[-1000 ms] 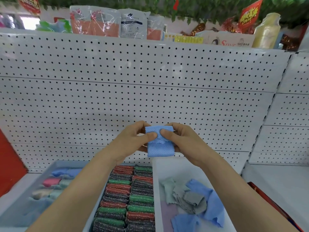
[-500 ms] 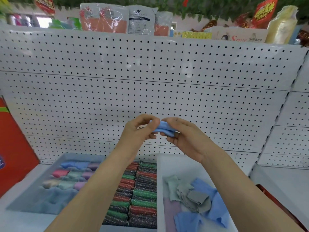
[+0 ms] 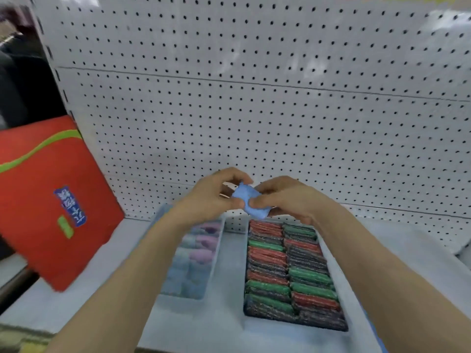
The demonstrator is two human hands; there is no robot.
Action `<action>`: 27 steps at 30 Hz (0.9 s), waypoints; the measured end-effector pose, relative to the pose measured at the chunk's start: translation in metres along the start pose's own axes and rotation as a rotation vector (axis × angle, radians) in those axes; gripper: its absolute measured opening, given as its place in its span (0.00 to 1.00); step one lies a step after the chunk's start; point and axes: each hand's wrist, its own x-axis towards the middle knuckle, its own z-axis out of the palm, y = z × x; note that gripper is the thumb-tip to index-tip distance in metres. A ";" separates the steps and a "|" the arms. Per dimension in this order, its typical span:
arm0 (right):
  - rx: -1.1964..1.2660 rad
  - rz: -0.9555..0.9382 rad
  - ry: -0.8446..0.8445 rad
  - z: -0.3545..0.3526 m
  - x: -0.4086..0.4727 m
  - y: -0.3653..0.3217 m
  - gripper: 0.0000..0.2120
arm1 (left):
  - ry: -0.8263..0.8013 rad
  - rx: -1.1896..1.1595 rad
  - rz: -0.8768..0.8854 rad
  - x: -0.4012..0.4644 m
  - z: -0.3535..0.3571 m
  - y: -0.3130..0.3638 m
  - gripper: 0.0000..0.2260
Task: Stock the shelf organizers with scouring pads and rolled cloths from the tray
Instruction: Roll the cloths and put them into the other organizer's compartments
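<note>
Both my hands hold a small blue cloth (image 3: 248, 201), folded into a tight bundle, in front of the pegboard. My left hand (image 3: 214, 193) pinches its left side and my right hand (image 3: 285, 198) grips its right side. Below them stands a clear organizer (image 3: 215, 261) with pastel rolled cloths (image 3: 201, 253) in pink, blue and grey. To its right a second organizer (image 3: 244, 319) is packed with red, green and dark scouring pads (image 3: 288, 273) in two columns. My right forearm hides the tray.
A white pegboard wall (image 3: 254, 110) backs the white shelf (image 3: 84, 296). A large red package (image 3: 48, 200) with a green stripe leans at the left. The picture is blurred by motion.
The view has swung left and down, so the tray of loose cloths has left sight. The blue cloth went from a flat strip to a compact bundle between both hands.
</note>
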 end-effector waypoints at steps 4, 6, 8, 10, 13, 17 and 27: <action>0.023 0.049 0.035 0.093 0.048 0.013 0.06 | 0.159 -0.075 -0.323 -0.038 -0.060 -0.098 0.19; 0.147 0.107 0.081 0.142 0.066 0.027 0.09 | 0.336 0.044 -0.525 -0.059 -0.086 -0.153 0.20; 0.222 0.150 0.109 0.187 0.080 0.041 0.14 | 0.358 0.031 -0.695 -0.078 -0.102 -0.196 0.24; 0.259 0.150 0.127 0.225 0.090 0.050 0.16 | 0.293 -0.186 -0.808 -0.092 -0.108 -0.218 0.21; 0.289 0.118 0.168 0.268 0.101 0.056 0.13 | 0.203 -0.445 -0.843 -0.099 -0.113 -0.235 0.19; 0.231 0.090 0.166 0.295 0.107 0.058 0.12 | 0.176 -0.697 -0.814 -0.098 -0.113 -0.251 0.08; -0.862 -0.133 0.075 0.311 0.116 0.043 0.13 | 0.181 -0.790 -0.808 -0.100 -0.112 -0.261 0.12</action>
